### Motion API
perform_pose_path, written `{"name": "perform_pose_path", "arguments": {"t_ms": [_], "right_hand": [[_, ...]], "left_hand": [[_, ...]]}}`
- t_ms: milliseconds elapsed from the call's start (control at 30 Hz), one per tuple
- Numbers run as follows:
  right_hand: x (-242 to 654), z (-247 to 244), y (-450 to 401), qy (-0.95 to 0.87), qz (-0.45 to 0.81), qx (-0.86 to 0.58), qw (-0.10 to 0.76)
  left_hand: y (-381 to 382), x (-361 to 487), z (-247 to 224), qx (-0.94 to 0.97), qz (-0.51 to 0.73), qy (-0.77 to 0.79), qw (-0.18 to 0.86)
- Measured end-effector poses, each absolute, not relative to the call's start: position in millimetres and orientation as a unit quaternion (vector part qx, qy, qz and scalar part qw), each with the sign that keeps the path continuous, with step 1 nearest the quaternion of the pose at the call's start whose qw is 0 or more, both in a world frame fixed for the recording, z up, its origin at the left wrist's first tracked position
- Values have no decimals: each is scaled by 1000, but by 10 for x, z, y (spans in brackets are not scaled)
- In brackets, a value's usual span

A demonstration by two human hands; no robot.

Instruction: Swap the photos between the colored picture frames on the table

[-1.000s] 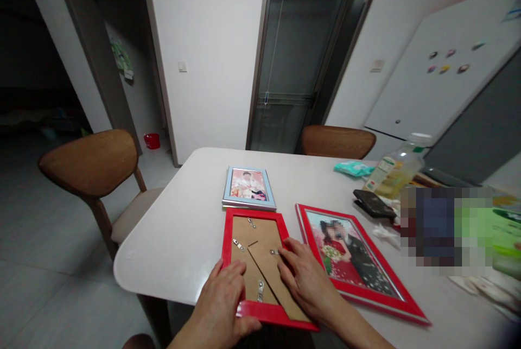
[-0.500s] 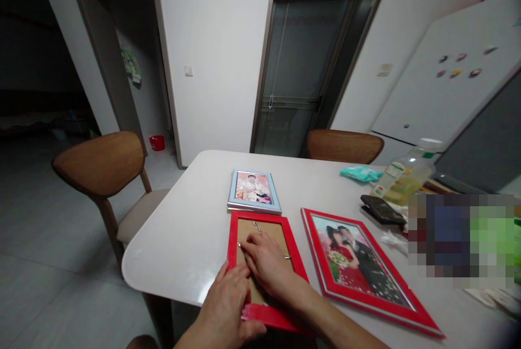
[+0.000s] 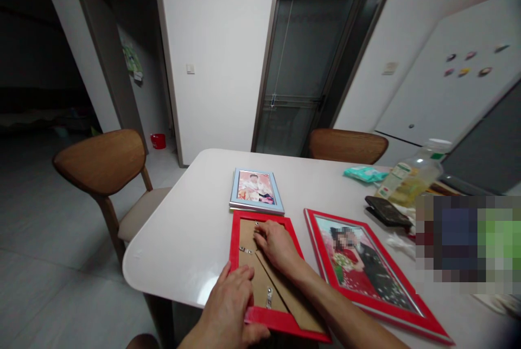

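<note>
A red picture frame (image 3: 235,240) lies face down at the table's near edge, its brown backboard (image 3: 260,273) showing. My left hand (image 3: 232,303) grips the frame's lower left corner, with the thumb at the near rail. My right hand (image 3: 279,246) reaches over the backboard, fingers curled and closed at a small metal clip (image 3: 256,224) near the top rail. Another clip (image 3: 245,250) sits by the left rail, and a third clip (image 3: 269,298) is near the bottom. A dark diagonal line, the support leg's edge, runs across the board.
Beyond it lies a light blue picture frame (image 3: 277,191). To the right is a larger red-framed picture (image 3: 366,267) of a couple. Farther right are a black phone-like object (image 3: 388,211), a bottle (image 3: 413,175) of yellowish liquid and a teal packet (image 3: 365,174). Wooden chairs (image 3: 101,162) stand around.
My right hand has moved from the left clip up to the top clip, uncovering the left and bottom clips. My left hand stays on the frame's corner. The view has shifted slightly.
</note>
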State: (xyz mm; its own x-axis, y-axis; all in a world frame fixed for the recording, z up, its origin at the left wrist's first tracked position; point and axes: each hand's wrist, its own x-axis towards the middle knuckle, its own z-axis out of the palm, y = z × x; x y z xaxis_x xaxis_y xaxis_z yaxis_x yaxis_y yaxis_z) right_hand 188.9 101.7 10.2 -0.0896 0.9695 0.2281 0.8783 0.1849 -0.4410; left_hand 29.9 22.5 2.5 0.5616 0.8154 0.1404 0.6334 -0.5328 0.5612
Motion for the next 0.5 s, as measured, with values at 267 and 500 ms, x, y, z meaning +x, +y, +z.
{"name": "perform_pose_path", "arguments": {"t_ms": [267,500], "right_hand": [[1991,39,1378,-664,99,-700,243],[2007,145,1271,-651,158,-657,347]], "left_hand": [[205,333,151,856,166,436,222],[149,364,-13,880,168,420,147]]}}
